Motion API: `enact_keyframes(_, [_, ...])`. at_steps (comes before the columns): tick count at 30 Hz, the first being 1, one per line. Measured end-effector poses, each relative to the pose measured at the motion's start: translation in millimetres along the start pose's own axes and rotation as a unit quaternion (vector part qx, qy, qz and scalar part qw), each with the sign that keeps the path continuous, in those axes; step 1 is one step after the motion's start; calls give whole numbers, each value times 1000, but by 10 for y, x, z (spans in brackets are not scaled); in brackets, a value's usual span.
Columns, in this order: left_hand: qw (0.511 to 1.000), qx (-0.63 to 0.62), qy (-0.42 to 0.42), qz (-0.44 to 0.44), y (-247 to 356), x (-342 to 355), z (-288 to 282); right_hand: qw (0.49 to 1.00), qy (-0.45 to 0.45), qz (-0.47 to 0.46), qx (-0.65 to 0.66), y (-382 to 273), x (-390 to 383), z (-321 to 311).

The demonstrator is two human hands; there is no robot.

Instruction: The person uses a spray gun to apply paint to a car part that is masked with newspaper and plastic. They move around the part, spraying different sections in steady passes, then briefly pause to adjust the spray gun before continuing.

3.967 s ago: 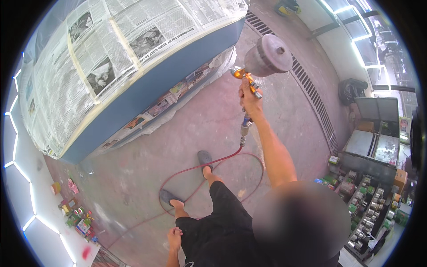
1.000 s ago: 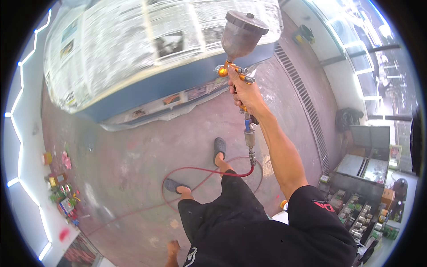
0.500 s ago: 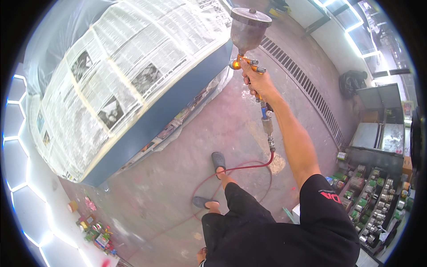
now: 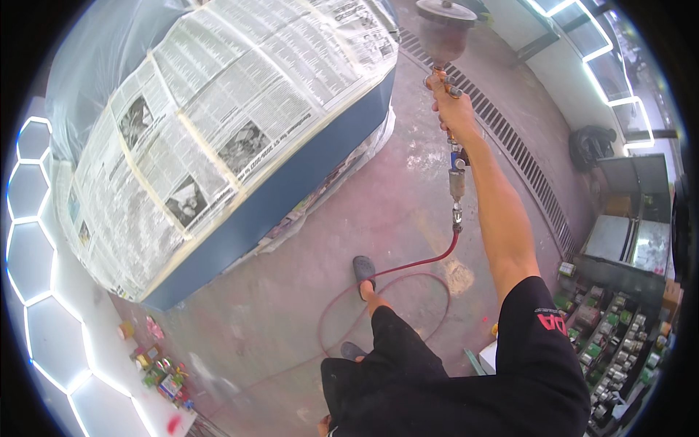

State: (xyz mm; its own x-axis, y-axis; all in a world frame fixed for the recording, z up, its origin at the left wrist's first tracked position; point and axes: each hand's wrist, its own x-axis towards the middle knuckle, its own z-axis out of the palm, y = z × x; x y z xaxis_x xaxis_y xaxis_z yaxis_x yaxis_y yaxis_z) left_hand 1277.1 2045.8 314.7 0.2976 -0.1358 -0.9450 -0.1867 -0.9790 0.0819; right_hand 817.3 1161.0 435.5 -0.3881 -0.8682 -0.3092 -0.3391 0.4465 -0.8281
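Landmark: blue panel, one, bare between masked borders. Its long axis is laid slantwise, from a near left end to a far right end.

Spray gun, one, orange and metal, topped by a grey cup. It is grasped in the right hand, the fingers being wrapped about its handle. It is held off the far right end of the blue panel, to the right of it, with floor seen between; no contact is shown. The cup is carried uppermost, and the gun's length, from cup to hose fitting, is set at an angle to the panel's axis rather than along it. The nozzle appears to be turned leftward, to the panel's side, though it is partly hidden and small.

Left hand, seen only in part, on the near side of the panel and well apart from it. Whether anything is gripped there cannot be told. Of the two hands, the right is placed nearer the panel.

Red hose, joined below the gun's handle and looped on the near side of the panel.

Newspaper, taped along the panel's upper edge; clear plastic sheeting is spread behind it.

Floor grate, slotted, to the right of the panel's far end.

Cans, many, stored in rows, well apart on the panel's right.
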Motion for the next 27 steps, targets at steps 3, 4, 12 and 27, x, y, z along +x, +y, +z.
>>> enact_keyframes(3, [1000, 2, -12, 15, -125, -91, 7, 999, -40, 12, 20, -26, -211, 94])
enact_keyframes(4, [1000, -3, -13, 19, -209, -129, 11, 998, -62, 15, 25, -60, -377, 177])
enact_keyframes(12, [994, -96, -8, 55, -879, -37, -17, 974, -212, 63, 52, -429, -1975, 1201])
enact_keyframes(27, [904, -415, 67, -76, -3527, 846, -1999, 948, -313, 52, 30, -1044, -5588, 4788])
